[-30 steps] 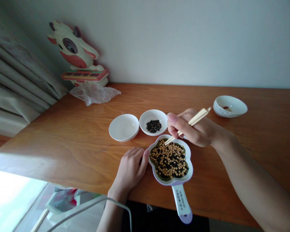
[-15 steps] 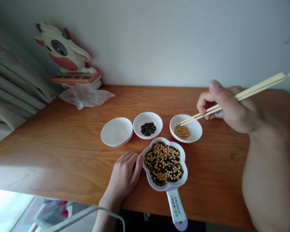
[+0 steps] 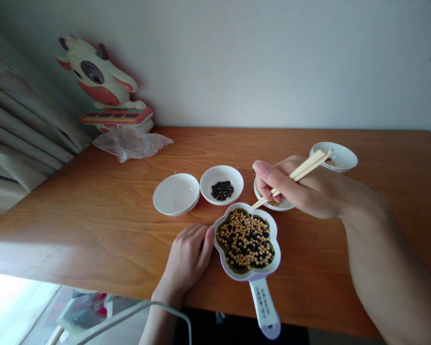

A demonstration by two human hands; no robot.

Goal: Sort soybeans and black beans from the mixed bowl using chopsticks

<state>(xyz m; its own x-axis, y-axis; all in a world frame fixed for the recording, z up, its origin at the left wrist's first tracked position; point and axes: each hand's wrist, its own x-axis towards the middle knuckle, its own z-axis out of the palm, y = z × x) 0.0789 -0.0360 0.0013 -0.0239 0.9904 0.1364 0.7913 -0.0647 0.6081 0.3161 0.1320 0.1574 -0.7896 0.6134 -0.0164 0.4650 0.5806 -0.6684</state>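
Note:
My right hand (image 3: 301, 189) grips a pair of pale wooden chopsticks (image 3: 294, 178). Their tips point down-left at the far rim of a white flower-shaped dish (image 3: 277, 254) filled with mixed yellow and black beans. My left hand (image 3: 188, 258) lies on the table with its fingers touching the dish's left rim. Behind the dish stand an empty white bowl (image 3: 175, 193), a white bowl of black beans (image 3: 221, 184), and a third small bowl (image 3: 273, 205), mostly hidden by my right hand.
Another white bowl (image 3: 339, 156) sits at the far right of the wooden table (image 3: 111, 215). A cow-shaped toy (image 3: 104, 91) and a crumpled clear plastic bag (image 3: 131, 143) are at the back left by the curtain. A white cable (image 3: 147, 309) hangs below the table's near edge.
My right hand came down and left with the chopsticks, from above the yellow-bean bowl to the flower dish's far rim. The left hand stayed in place.

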